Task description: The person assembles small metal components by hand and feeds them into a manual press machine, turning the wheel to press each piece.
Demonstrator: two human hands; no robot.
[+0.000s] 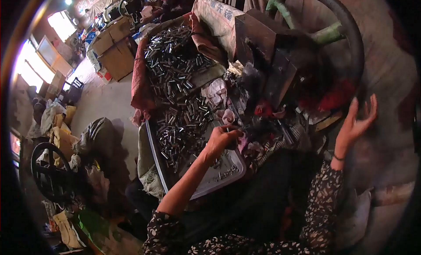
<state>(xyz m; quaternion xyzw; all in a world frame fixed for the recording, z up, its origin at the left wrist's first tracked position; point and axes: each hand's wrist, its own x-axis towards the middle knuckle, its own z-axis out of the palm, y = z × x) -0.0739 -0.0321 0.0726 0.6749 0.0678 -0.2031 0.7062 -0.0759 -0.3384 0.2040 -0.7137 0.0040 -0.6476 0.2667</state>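
Many small metal cylinders (pixel 171 84) lie heaped on a red and pale sack and in a clear plastic tray (pixel 199 193). Over the tray's right part is my left hand (pixel 223 138), its fingers closed together; what they hold, if anything, is too dark and small to name. My right hand (pixel 357 121) is raised at the right with its fingers apart and nothing in them, just below the rim of a large handwheel (pixel 357 48). The wheel has green spokes and belongs to a dark metal machine (pixel 280 75). Crumpled cloths (pixel 215 92) lie between the heap and the machine.
Cardboard boxes (pixel 115 51) stand on the floor at the upper left. Another dark handwheel (pixel 51 171) is at the lower left, near a grey bundle (pixel 98 136). A printed sack (pixel 215 16) hangs behind the heap. Bright windows show at the far left.
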